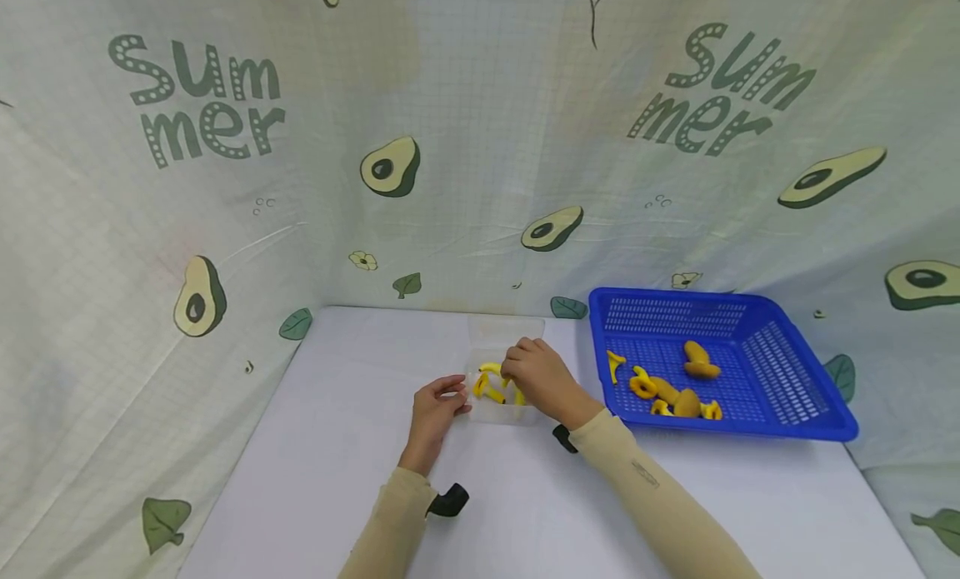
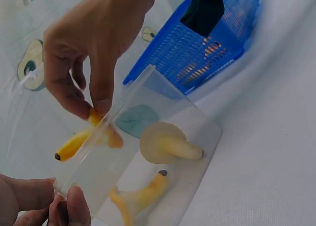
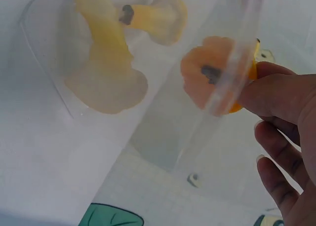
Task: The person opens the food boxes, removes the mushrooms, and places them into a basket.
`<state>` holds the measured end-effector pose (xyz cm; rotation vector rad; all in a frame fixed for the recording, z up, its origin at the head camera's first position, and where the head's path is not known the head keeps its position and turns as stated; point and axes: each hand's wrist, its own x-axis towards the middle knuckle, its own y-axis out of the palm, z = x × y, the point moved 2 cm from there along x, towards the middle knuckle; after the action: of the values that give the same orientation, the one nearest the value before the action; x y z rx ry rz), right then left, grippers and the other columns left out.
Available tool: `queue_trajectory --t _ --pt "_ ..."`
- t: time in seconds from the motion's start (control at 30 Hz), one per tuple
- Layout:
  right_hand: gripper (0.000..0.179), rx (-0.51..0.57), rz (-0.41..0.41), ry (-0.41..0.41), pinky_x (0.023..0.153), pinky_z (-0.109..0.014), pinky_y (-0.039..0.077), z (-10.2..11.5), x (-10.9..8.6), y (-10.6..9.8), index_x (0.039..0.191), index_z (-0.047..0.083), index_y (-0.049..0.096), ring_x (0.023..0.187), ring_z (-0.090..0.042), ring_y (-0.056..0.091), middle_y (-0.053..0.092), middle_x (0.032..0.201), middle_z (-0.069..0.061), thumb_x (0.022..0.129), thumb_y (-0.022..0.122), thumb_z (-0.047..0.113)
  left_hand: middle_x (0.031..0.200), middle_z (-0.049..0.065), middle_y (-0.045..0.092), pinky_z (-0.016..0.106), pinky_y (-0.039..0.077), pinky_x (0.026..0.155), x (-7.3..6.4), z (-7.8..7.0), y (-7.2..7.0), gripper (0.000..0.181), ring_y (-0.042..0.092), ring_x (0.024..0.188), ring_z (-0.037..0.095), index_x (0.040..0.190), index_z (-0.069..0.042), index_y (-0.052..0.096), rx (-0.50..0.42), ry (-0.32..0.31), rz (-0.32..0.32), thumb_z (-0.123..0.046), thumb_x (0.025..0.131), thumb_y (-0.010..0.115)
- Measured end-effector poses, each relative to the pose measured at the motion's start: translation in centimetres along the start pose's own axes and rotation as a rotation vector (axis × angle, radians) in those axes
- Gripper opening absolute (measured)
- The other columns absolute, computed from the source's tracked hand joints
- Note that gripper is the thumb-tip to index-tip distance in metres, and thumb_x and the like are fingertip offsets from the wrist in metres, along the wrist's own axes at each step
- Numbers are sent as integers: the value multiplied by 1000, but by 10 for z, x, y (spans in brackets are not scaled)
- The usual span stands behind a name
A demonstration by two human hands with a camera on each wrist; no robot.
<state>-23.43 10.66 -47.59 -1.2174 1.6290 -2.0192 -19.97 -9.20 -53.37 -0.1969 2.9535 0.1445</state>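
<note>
A clear plastic box (image 1: pixel 501 415) stands on the white table with several yellow mushrooms (image 2: pixel 143 196) inside. My left hand (image 1: pixel 435 412) pinches the box's left edge between thumb and fingers, as the left wrist view shows. Over the box, my right hand (image 1: pixel 546 381) pinches a yellow mushroom (image 3: pixel 197 63) between thumb and forefinger; the other fingers hang loosely bent. Part of that mushroom is seen only through the cloudy box wall. A paler mushroom (image 2: pixel 165 146) lies against the box's side in the left wrist view.
To the right sits a blue plastic basket (image 1: pixel 813 387) holding several yellow mushrooms (image 1: pixel 642 383) and brown mushrooms (image 1: pixel 699 361). Behind the box a clear lid (image 1: pixel 506 329) stands raised. A printed cloth (image 1: pixel 465 146) hangs at the back of the table (image 1: pixel 330 462).
</note>
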Motion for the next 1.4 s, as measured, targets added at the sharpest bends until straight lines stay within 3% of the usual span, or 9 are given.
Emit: queue_trajectory --t 0.23,0.43,0.8,1.4 --pt "18 33 -124 12 84 -36 56 -2 -15 -15 88 16 80 96 -21 64 74 92 2 86 85 -1 105 14 66 23 63 68 -1 0 0 36 64 81 12 130 17 64 3 -4 -7 13 95 67" --pt "22 59 -200 4 84 -39 57 -6 -30 -27 88 14 79 96 -23 64 73 93 -1 80 90 -3 105 15 66 23 63 67 0 2 0 35 64 83 13 130 17 64 9 -5 -11 12 95 67" --pt "25 37 -259 51 89 -46 58 -14 -59 -51 89 11 78 97 -26 65 74 93 -4 77 89 -8 106 16 66 21 62 68 -1 3 0 35 64 87 18 130 16 64 -1 -3 -12 11 96 67" --pt "28 -23 -341 124 79 -49 55 -33 -98 -76 88 3 79 92 -32 64 75 91 -9 68 94 -8 105 13 64 22 63 70 -1 4 -1 33 63 83 15 130 15 65 4 -10 -13 11 97 67"
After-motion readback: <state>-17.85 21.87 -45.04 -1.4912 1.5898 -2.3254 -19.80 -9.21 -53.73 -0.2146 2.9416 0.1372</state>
